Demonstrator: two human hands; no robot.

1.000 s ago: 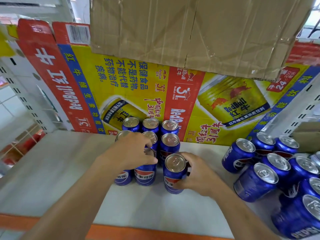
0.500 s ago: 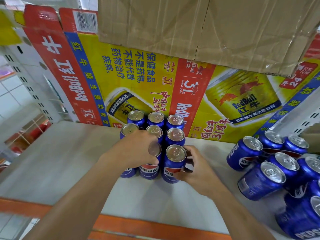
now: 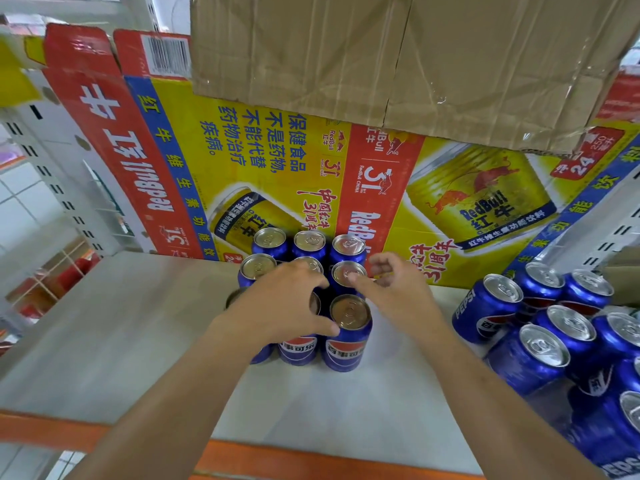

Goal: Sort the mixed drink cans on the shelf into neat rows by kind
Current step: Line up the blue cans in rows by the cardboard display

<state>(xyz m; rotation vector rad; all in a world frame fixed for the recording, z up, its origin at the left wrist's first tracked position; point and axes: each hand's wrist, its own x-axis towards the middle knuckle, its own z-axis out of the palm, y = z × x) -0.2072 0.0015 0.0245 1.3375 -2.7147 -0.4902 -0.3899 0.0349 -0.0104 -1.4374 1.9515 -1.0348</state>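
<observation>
Front can (image 3: pixel 349 332) just beside left hand (image 3: pixel 280 306)

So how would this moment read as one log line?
stage: squaring block | left hand: on front cans | right hand: open, fingertip at a can top | loose cans: right, some leaning

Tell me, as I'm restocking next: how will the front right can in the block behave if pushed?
The front right can stands upright and narrow, so a high push would probably tip it; a low one should slide it on the smooth shelf. Its lid looks sealed, so it is likely full and heavy for its size.
</observation>
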